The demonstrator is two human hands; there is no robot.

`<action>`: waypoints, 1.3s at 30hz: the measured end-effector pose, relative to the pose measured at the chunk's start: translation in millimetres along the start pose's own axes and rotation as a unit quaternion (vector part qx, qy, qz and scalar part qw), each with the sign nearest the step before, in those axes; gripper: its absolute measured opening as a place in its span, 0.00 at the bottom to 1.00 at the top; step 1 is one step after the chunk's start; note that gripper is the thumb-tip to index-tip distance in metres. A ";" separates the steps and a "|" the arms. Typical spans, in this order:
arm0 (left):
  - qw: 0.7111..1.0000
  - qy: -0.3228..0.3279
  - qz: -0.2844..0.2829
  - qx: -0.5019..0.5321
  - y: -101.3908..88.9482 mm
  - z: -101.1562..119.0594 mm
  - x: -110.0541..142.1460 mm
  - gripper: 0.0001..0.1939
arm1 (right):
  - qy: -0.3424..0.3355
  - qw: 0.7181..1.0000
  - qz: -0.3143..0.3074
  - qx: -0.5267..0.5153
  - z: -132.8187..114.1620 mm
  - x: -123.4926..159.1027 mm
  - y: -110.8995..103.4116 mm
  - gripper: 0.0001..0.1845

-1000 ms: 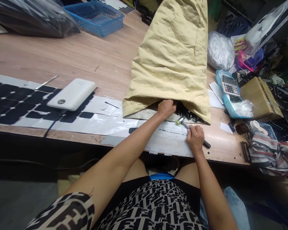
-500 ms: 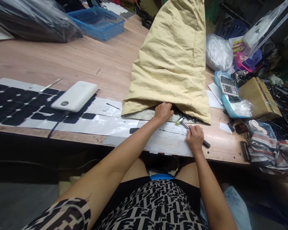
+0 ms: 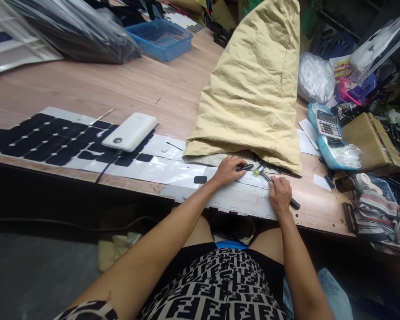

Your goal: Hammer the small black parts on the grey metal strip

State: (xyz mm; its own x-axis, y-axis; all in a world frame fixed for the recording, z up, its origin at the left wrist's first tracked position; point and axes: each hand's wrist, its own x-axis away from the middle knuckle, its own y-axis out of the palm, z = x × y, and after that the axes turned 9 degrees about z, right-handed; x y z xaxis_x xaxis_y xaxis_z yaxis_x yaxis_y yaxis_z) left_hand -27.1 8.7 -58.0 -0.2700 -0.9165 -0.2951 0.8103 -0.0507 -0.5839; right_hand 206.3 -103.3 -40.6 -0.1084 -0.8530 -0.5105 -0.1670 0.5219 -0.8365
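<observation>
My left hand is closed on a small dark elongated piece, whose exact kind I cannot make out. It is just in front of the mouth of a pale yellow cloth sack lying on the table. My right hand grips a small hammer by its shaft, with the yellowish-tipped head pointing left toward the other hand. Dark pieces show partly at the sack's mouth. Under both hands lies a grey-white sheet along the table edge.
On the left, a white power bank rests on a white sheet with rows of black rounded squares. A blue basket sits at the back. Rightward are a calculator, a cardboard box and a striped cloth.
My left hand has come out of the sack's mouth toward me with a dark piece. The right hand still holds the hammer. The view has shifted slightly left.
</observation>
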 end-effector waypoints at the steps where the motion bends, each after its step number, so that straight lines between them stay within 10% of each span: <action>1: 1.000 0.001 0.004 0.001 0.4 -0.3 -0.7 0.15 | 0.001 1.000 0.002 -0.015 -0.1 -0.6 -1.7 0.15; 16: 0.999 -0.033 -0.001 0.020 3.2 -0.8 -5.3 0.10 | -0.002 0.988 -0.028 -0.151 -56.7 -13.4 -21.7 0.16; 39: 0.999 -0.031 -0.039 0.015 -2.5 -0.7 -4.7 0.14 | 0.011 0.999 0.038 0.009 -2.4 -3.1 -1.1 0.15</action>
State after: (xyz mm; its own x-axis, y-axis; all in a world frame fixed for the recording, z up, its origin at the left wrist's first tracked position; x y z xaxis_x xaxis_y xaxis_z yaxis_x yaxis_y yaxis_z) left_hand -28.2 13.4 -55.7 -0.3011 -0.9322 -0.2008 0.8035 -0.1346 -0.5799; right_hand 204.4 -101.2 -37.5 -0.1414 -0.8100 -0.5692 -0.1405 0.5856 -0.7984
